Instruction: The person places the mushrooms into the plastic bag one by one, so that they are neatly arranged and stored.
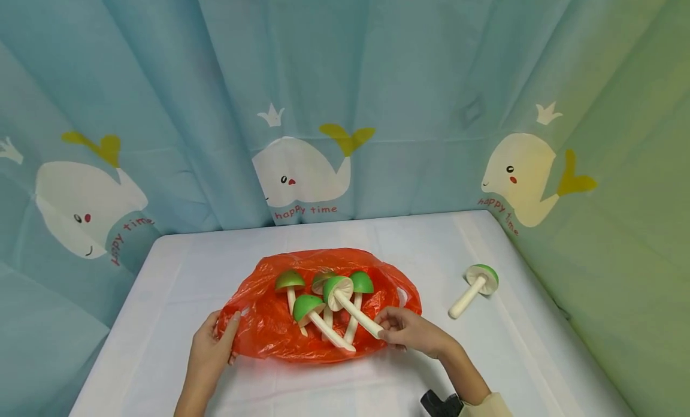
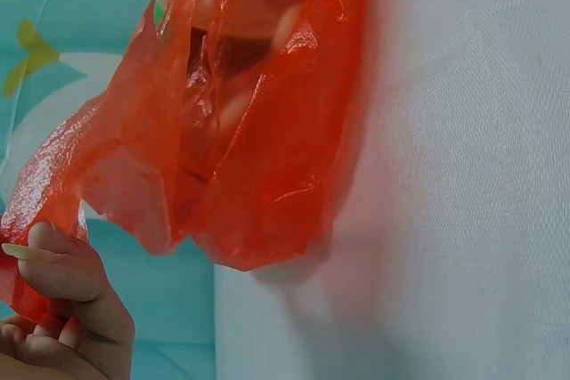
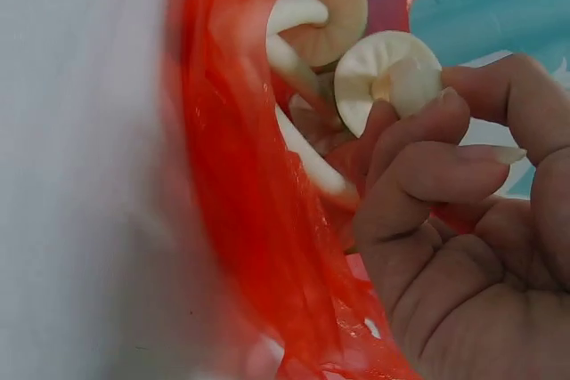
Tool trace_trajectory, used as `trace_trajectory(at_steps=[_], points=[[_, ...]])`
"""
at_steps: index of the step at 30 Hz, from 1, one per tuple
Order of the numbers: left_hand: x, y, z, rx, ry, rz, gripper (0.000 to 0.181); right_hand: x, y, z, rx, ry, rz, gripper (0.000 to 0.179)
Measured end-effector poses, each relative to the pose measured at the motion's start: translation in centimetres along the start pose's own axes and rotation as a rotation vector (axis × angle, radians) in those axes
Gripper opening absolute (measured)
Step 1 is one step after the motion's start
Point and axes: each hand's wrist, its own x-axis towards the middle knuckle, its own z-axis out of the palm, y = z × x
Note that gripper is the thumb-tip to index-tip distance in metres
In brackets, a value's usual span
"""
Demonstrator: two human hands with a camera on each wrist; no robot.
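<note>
A red plastic bag [image 1: 269, 339] lies spread on the table with several green-capped toy mushrooms [image 1: 307, 309] in its opening. My left hand [image 1: 211, 345] pinches the bag's left edge near a handle, thumb on top; in the left wrist view the thumb [image 2: 67, 264] presses the red film against curled fingers. With my right hand [image 1: 412, 332] I pinch the stem end of one toy mushroom [image 1: 338, 292], whose cap points up and left over the others. The right wrist view shows that stem end between thumb and fingers, its pale cap underside [image 3: 365, 77] beyond.
One more toy mushroom [image 1: 474, 288] lies apart on the right of the white table [image 1: 517, 357]. Behind and to the right hangs a blue-green curtain [image 1: 420, 105] printed with whales. A black strap or device [image 1: 442, 405] sits at my right wrist.
</note>
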Motion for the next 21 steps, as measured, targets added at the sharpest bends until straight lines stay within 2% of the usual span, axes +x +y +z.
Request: trace_trajectory(at_steps=[5, 11, 13, 18, 21], points=[[0.0, 0.0, -0.2, 0.001, -0.004, 0.003, 0.054, 0.5, 0.4, -0.3, 0.008, -0.027, 0.017, 0.021], [-0.1, 0.1, -0.3, -0.005, -0.006, -0.011, 0.051, 0.8, 0.5, -0.7, -0.052, -0.063, 0.003, 0.020], [-0.1, 0.2, -0.2, -0.009, -0.009, -0.012, 0.052, 0.9, 0.3, -0.8, -0.127, -0.052, 0.004, 0.019], [0.0, 0.1, -0.1, -0.004, -0.004, -0.005, 0.052, 1.1, -0.6, -1.1, -0.418, 0.031, 0.002, 0.016], [0.0, 0.0, -0.1, -0.003, -0.002, 0.000, 0.052, 1.3, -0.9, -1.1, -0.508, 0.065, 0.007, 0.016]])
